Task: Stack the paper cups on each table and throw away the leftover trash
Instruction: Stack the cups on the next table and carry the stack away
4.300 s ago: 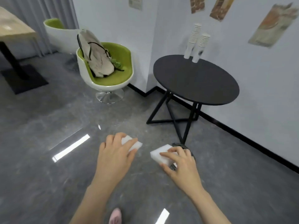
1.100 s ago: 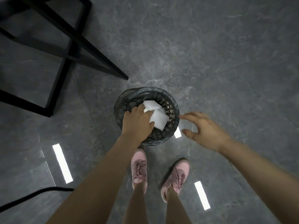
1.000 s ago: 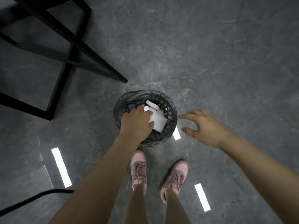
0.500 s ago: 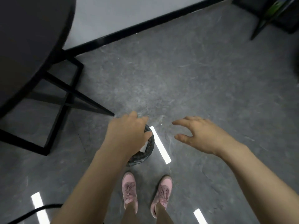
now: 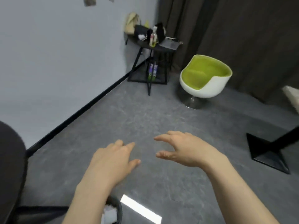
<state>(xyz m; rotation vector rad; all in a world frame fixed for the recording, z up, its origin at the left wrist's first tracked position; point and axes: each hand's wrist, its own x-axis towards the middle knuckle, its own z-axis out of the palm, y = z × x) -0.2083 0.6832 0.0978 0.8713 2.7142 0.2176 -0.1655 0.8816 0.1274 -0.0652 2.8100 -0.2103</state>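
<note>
The fingers of the left hand (image 5: pixel 111 159) lie loosely spread and nearly straight, palm down, holding nothing. The right hand (image 5: pixel 182 147) is beside it, fingers apart and gently bent, thumb held below them, also empty; a gap of bare floor shows between the two hands. Both hover in the air above the grey floor (image 5: pixel 145 120), touching nothing.

Under the left forearm, at the bottom edge of the view, part of the dark mesh bin (image 5: pixel 117 209) shows, with a white piece of trash (image 5: pixel 110 215) inside it against the near wall. A bright strip of reflected light lies on the floor just right of the bin.

The dark round table (image 5: pixel 11 156) fills the left edge, its rim close to the left forearm. No paper cups can be seen on the part of it in view.

A wide stretch of floor opens ahead of the hands. It is bounded on the left by a pale wall (image 5: pixel 56 54) with a black baseboard running away to the far corner. In that corner stands a small black side table (image 5: pixel 155 46) crowded with bags and a bottle. To its right is a green and white chair (image 5: pixel 205 76), in front of dark curtains (image 5: pixel 242 29). At the right edge a black table base (image 5: pixel 268 152) rests on the floor.
</note>
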